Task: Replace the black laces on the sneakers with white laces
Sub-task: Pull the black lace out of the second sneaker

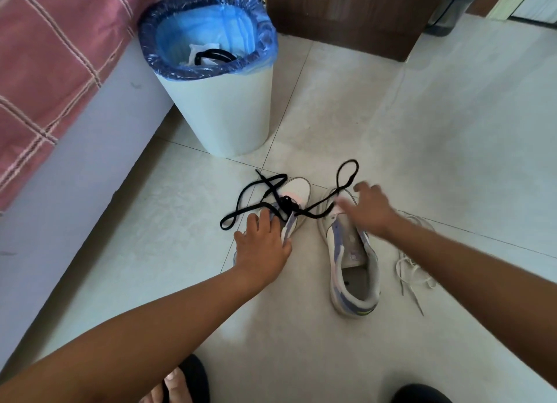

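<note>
Two white and purple sneakers lie on the tiled floor. My left hand [262, 245] rests flat on the left sneaker [297, 191], fingers spread over its tongue. A black lace [256, 188] is still threaded near that shoe's toe, and its loose ends sprawl to the left and across to the right. The right sneaker [352, 264] has no lace. My right hand [372, 206] is blurred above its toe, fingers extended beside a loop of the black lace. White laces [413, 270] lie loose on the floor, right of the right sneaker.
A white bin [223, 113] with a blue liner stands behind the shoes; another black lace [214, 55] lies inside it. A bed with a pink checked cover [45, 70] runs along the left. A brown wooden cabinet [346, 13] stands at the back. My feet in black slippers [193, 378] are at the bottom.
</note>
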The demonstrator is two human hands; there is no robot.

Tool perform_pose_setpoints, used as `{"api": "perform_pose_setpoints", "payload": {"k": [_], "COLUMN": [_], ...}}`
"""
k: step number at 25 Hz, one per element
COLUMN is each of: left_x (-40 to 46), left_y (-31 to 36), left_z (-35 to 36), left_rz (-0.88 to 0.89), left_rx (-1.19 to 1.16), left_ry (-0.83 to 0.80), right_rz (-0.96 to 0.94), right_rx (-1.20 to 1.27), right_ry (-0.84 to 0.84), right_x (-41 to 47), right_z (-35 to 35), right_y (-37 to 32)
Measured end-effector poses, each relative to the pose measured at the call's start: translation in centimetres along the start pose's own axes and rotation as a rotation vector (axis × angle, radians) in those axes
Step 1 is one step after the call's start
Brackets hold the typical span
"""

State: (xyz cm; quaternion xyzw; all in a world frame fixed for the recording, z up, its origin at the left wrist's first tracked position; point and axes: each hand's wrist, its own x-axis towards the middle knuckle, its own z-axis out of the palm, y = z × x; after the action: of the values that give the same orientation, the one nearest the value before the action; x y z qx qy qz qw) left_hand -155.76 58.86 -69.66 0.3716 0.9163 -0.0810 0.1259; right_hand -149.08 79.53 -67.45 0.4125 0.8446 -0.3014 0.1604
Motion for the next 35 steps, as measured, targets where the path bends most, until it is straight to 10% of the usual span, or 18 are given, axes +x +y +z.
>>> {"api": "perform_pose_setpoints", "payload": {"k": [6,11,13,16,18,24,29,33,35], "left_x": [0.1,0.1,0.1,0.2,0.2,0.2,0.1,0.0,0.0], "left_y": [-0.2,-0.1,-0.2,0.0,-0.2,-0.5,-0.6,-0.5,-0.5], "left_z": [0.0,0.4,0.4,0.9,0.8,1.6,1.6,1.4,1.3], "left_rz": [0.016,0.002,0.005,0.001,-0.010,0.029,0.012,0.027,0.015], "left_rx": [-0.002,0.018,0.037,0.034,0.049,0.003,0.018,0.038,0.029], "left_ry": [-0.001,0.022,0.049,0.069,0.138,0.164,0.171,0.143,0.139], "right_rz": [0.007,-0.026,-0.184,0.095,0.270,0.191,-0.008,0.170,0.187], "right_rx": [-0.268,-0.466,-0.182,0.575,0.911,0.874,0.277,0.395,0.517], "right_ry": [-0.058,0.259,0.147,-0.404,-0.437,-0.280,0.273,0.743,0.710], "right_x": [-1.6,-1.0,-2.8,-4.9,-3.4,-1.1,2.3,3.9,4.9], "right_z": [2.6,-0.8,0.8,4.7,6.0,6.4,0.3,-6.3,-6.8], "right_y": [1.3,2.1,-0.6,-4.7,-5.8,-5.9,-3.4,0.9,2.6]}}
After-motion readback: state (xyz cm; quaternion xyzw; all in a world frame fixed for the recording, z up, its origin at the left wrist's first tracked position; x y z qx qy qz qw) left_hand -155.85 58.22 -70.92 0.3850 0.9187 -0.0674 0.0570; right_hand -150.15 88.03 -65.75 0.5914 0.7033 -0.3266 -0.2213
